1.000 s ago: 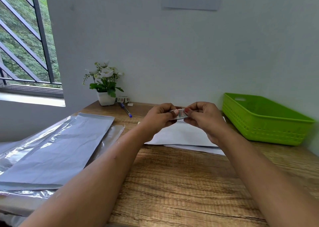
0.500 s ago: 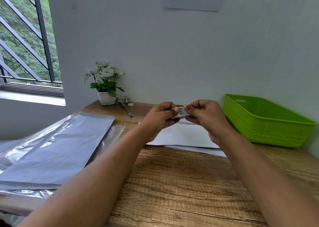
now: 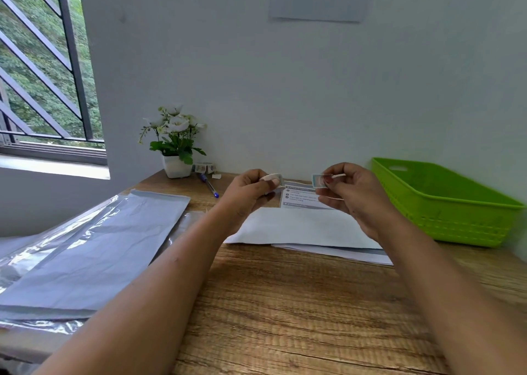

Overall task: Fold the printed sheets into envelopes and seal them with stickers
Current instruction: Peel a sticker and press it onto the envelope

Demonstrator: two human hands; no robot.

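Both hands are raised above a folded white printed sheet (image 3: pixel 299 226) lying on the wooden desk (image 3: pixel 285 303). My right hand (image 3: pixel 348 194) pinches a small stamp-like sticker (image 3: pixel 318 181) between thumb and forefinger. My left hand (image 3: pixel 251 192) pinches a pale strip, the sticker backing (image 3: pixel 272 178). The two hands are apart, with the sheet's printed flap (image 3: pixel 299 197) visible between them. More white sheets (image 3: pixel 342 253) lie under the folded one.
A green plastic basket (image 3: pixel 445 203) stands at the right against the wall. Plastic-wrapped grey paper (image 3: pixel 85 254) covers the left of the desk. At the back stand a flower pot (image 3: pixel 176 166), a sticker roll (image 3: pixel 204 167) and a blue pen (image 3: pixel 209 186).
My hands were together on one small piece; they have pulled apart, the sticker going right with my right hand and the backing staying in my left.
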